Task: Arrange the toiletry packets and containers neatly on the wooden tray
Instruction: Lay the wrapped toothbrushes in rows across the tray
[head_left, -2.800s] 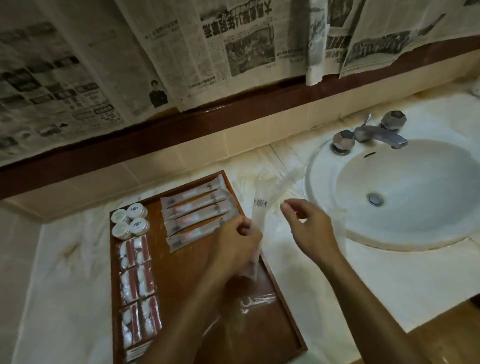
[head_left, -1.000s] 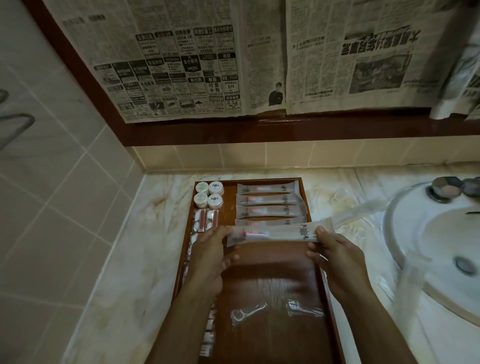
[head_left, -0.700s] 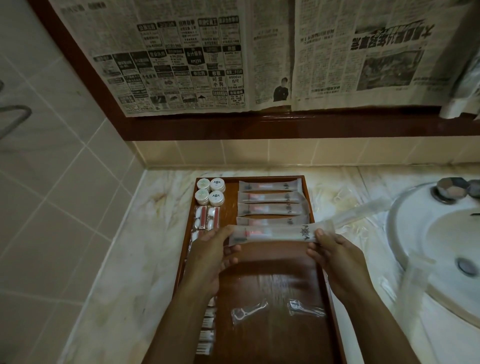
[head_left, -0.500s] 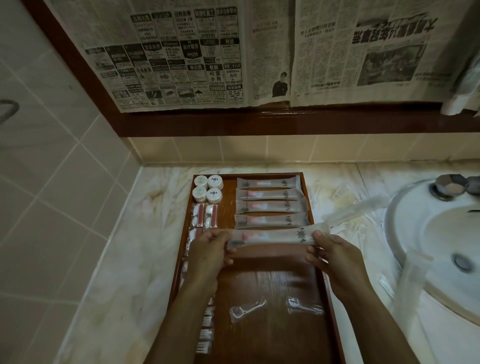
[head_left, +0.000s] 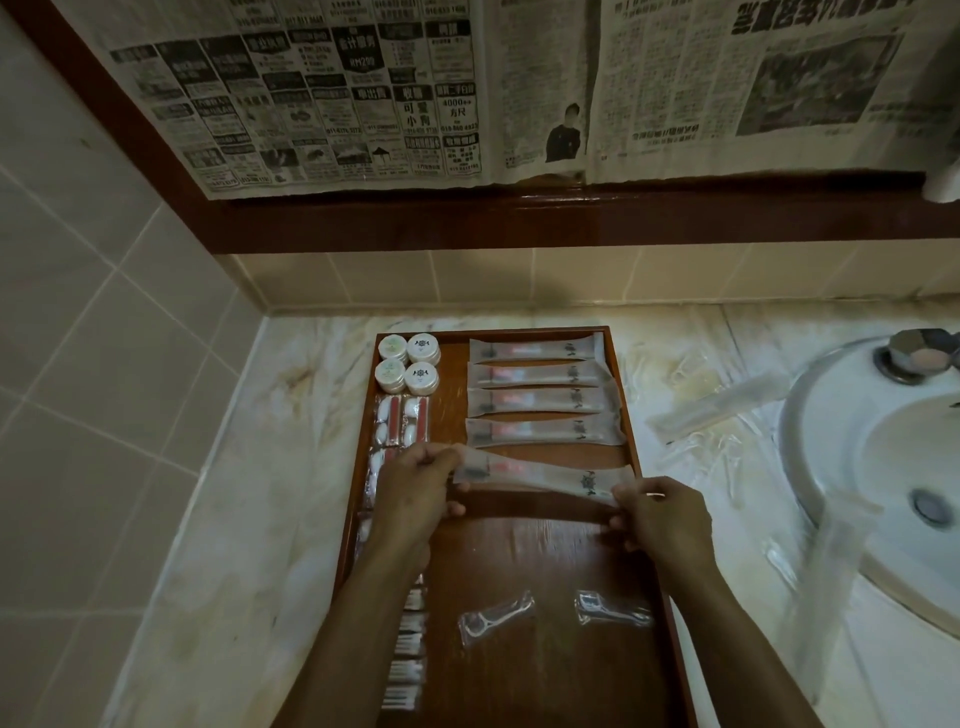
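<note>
Marble counter by a sink holds the tray (head_left: 621, 395); left hand (head_left: 415, 486) and right hand (head_left: 662, 514) each pinch an end of a packet (head_left: 540, 475), long axis crosswise, hovering just below the row (head_left: 540, 395) of four, right end slightly nearer

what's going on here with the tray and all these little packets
A person is laying out toiletries on a wooden tray beside the sink. The left hand and right hand each pinch one end of a long packet, held just below four packets already lined up in a row. Four small round containers sit at the tray's far left corner.
</note>
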